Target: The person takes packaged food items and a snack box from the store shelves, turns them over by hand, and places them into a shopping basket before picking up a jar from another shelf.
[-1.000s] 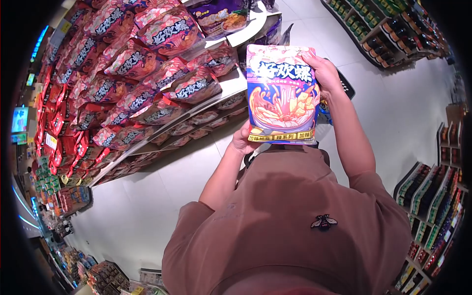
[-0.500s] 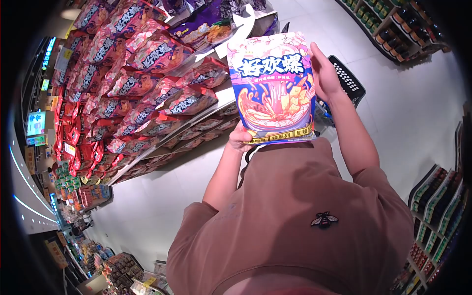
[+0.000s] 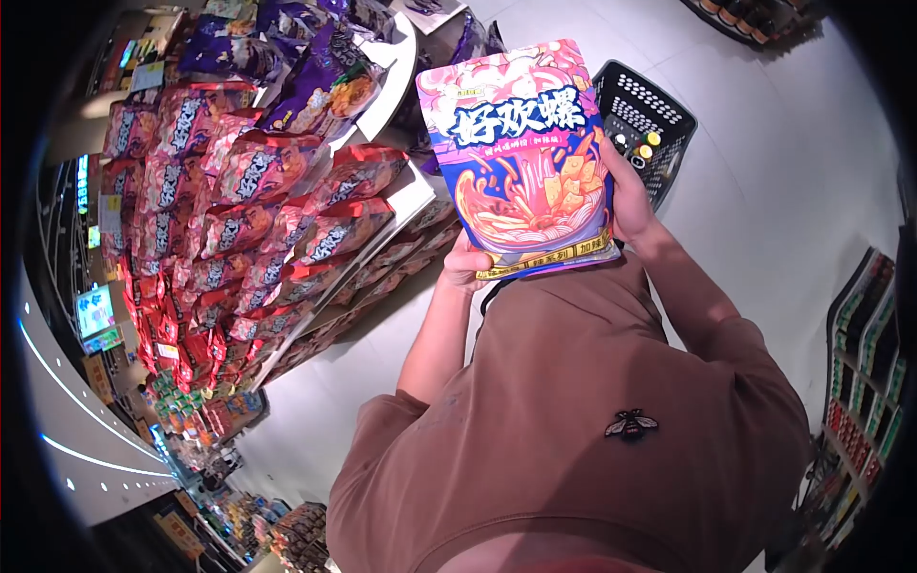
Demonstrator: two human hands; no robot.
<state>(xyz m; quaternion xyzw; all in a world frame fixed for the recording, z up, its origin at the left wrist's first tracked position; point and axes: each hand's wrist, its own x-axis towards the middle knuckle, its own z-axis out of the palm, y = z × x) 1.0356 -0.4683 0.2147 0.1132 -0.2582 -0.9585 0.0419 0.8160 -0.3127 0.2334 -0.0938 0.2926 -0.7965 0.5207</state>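
Note:
A pink and blue noodle bag (image 3: 530, 162) with a picture of a bowl on its front is held upright before my chest. My left hand (image 3: 466, 264) grips its lower left corner, the thumb on the front and the other fingers hidden behind. Along the bag's right edge lies my right hand (image 3: 626, 196), its fingers partly hidden by the bag. Behind the bag to the right is a black basket (image 3: 676, 119) with a few items inside.
At the left a shelf display (image 3: 414, 194) carries many red and pink bags (image 3: 253, 172), with purple bags (image 3: 330, 81) at its far end. Shelves of bottles and packs (image 3: 864, 368) stand at the right, and more bottles (image 3: 750, 17) at the top right.
The bag has moved slightly left and up, tilting a little. My right hand has slid lower along its edge. The view has turned, and more of the basket shows.

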